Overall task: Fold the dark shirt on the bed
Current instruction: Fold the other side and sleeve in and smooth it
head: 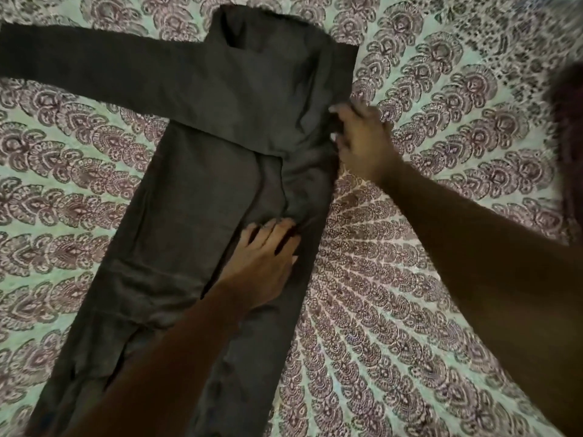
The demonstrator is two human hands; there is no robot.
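The dark shirt [195, 190] lies flat on the bed, its body folded into a long narrow strip running from the top centre to the bottom left. One sleeve [94, 70] is laid across the upper part and stretches out to the left. My left hand [265, 257] presses flat on the lower middle of the strip, fingers spread. At the shirt's right edge, higher up, my right hand [359, 137] touches the fold; its fingertips are hidden against the cloth, so whether they pinch it is unclear.
The bed is covered by a patterned sheet [410, 310] in pale green with maroon leaf shapes, showing on all sides of the shirt. A dark blurred shape [568, 137] sits at the right edge of the view.
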